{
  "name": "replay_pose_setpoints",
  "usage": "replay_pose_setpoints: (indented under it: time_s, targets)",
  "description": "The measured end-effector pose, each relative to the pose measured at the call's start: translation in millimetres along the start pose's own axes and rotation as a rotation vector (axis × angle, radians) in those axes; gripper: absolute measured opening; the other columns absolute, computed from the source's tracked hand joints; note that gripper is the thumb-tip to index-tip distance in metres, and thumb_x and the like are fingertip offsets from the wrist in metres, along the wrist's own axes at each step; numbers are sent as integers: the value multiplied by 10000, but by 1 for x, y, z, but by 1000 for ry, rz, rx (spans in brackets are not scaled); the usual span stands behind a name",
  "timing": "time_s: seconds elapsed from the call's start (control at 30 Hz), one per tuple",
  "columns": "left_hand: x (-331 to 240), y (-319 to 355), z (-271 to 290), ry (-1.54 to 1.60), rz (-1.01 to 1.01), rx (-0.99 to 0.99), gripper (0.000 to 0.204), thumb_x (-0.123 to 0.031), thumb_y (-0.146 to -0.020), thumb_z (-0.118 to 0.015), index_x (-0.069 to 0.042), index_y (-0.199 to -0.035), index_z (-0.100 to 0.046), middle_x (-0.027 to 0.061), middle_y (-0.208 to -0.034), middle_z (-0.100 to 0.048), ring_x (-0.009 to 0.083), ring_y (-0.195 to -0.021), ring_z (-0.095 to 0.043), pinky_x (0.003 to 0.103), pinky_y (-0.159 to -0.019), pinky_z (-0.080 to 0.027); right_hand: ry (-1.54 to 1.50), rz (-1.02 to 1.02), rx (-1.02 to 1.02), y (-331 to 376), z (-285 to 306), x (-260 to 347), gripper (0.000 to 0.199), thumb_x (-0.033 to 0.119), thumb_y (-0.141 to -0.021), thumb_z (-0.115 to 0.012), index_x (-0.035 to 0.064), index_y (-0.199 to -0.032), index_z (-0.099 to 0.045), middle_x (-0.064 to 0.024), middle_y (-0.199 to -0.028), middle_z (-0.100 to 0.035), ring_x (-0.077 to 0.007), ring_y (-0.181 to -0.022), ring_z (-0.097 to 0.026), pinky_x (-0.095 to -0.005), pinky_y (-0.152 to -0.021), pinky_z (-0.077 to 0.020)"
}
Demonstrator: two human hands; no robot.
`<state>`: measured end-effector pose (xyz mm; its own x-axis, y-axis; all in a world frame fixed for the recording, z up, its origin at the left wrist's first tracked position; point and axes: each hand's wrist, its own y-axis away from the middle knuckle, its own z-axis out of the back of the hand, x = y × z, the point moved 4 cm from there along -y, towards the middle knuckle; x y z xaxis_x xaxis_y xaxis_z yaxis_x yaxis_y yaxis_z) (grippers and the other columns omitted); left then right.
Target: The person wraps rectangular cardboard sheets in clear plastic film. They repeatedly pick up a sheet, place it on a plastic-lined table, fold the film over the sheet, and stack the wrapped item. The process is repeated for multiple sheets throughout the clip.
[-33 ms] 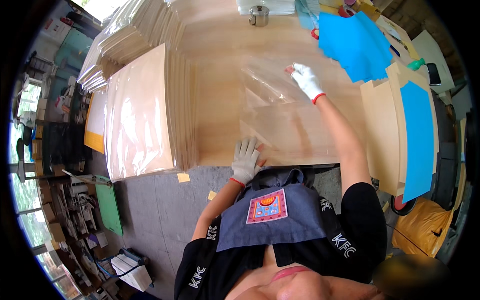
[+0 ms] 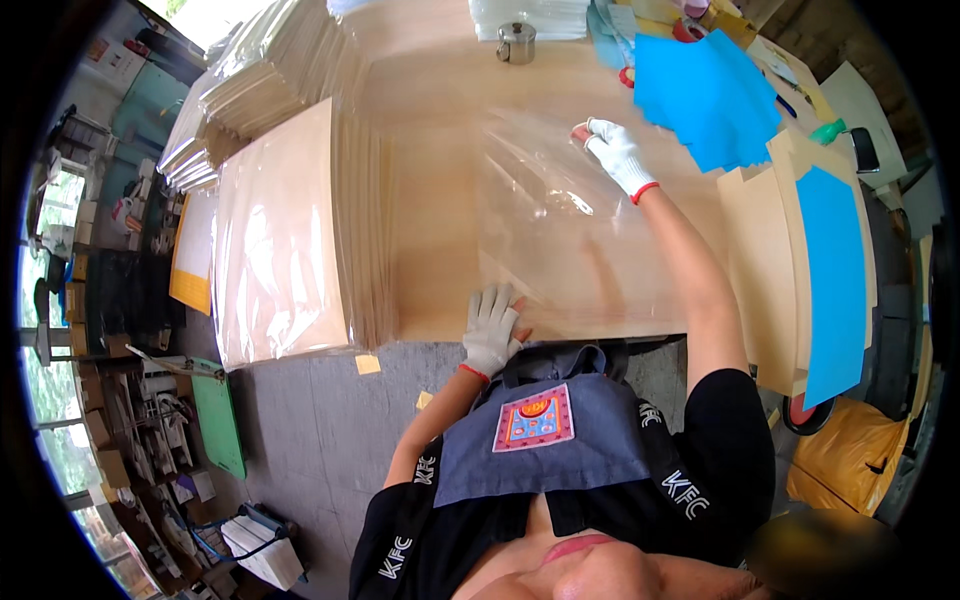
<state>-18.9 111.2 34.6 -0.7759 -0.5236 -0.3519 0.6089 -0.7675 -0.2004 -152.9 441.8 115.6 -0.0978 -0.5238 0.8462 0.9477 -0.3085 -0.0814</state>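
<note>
A clear plastic sheet (image 2: 535,190), perhaps a bag, lies over the wooden tabletop in front of me, with glare and creases toward its far side. At its far right part, my right hand (image 2: 612,158) in a white glove with bare fingertips is closed, apparently pinching the film. My left hand (image 2: 492,325), in a greyish glove with some bare fingertips, rests flat near the table's front edge with fingers stretched out, beside the sheet's near left corner. To the left stands a thick stack of plastic-wrapped tan boards (image 2: 275,240).
More wrapped stacks (image 2: 270,75) rise at the far left. A metal cup (image 2: 516,43) stands at the back. Blue sheets (image 2: 705,100) fan out at the far right, near tan boards (image 2: 765,260) with a blue strip (image 2: 835,280) on top. A green board (image 2: 218,415) is by the floor.
The crease and glare on the plastic sheet have shifted slightly toward me, while my right hand keeps about the same place. My left hand stays flat near the edge.
</note>
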Motion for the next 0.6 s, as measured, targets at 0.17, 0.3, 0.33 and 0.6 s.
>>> replay_pose_setpoints:
  time_s: [0.17,0.3,0.33,0.6]
  targets:
    - [14,-41,16,826,355,1,712,-347,-829,-678,-105,-1419,-361,145,-1434,-400,269,-1272,-412,412,-1035,-333,195,288,-12,27,20,91,76,118,-798,-618,59,-840,-639,-106,-819,-655,-234,-803,-652,-337,-704,-504]
    - [-9,-123,48,1627,563,-148,688,-256,-900,-632,-38,-1440,-266,140,-1384,-441,221,-1185,-509,343,-950,-427,464,502,-10,73,-7,122,81,161,-773,-611,80,-771,-617,-99,-794,-642,-291,-780,-627,-410,-684,-491]
    - [-17,-137,50,1798,635,-225,630,-280,-906,-630,3,-1391,-344,139,-1326,-492,233,-1214,-484,376,-994,-414,506,503,12,82,-14,118,99,186,-771,-608,88,-761,-611,-96,-796,-640,-303,-788,-619,-428,-688,-485]
    - [-10,-119,14,1581,474,-288,180,-192,-955,-553,-15,-987,-551,69,-1012,-623,165,-938,-619,338,-884,-506,343,353,173,100,-16,113,261,349,-794,-634,125,-927,-651,-102,-955,-653,-274,-941,-616,-382,-796,-489]
